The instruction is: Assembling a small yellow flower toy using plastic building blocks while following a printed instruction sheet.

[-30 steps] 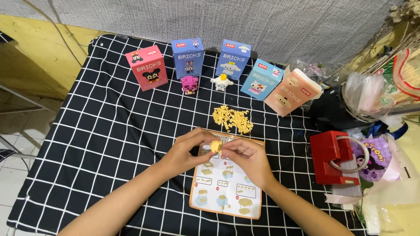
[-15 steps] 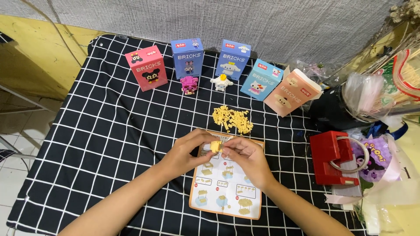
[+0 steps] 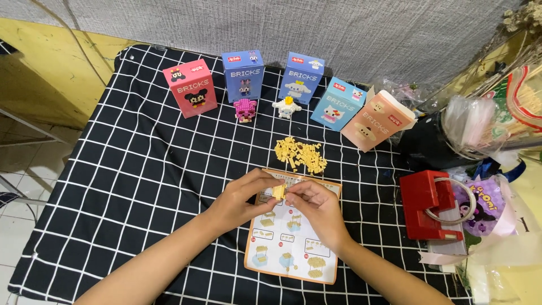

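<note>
Between my left hand (image 3: 240, 197) and right hand (image 3: 316, 206) I pinch a small pale-yellow brick assembly (image 3: 278, 191), held just above the top edge of the orange-bordered instruction sheet (image 3: 288, 248) lying flat on the checked cloth.

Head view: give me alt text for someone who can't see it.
Left hand and right hand pinch a small yellow brick piece over an instruction sheet on a black grid cloth. Loose yellow bricks and five coloured boxes lie beyond.
</note>
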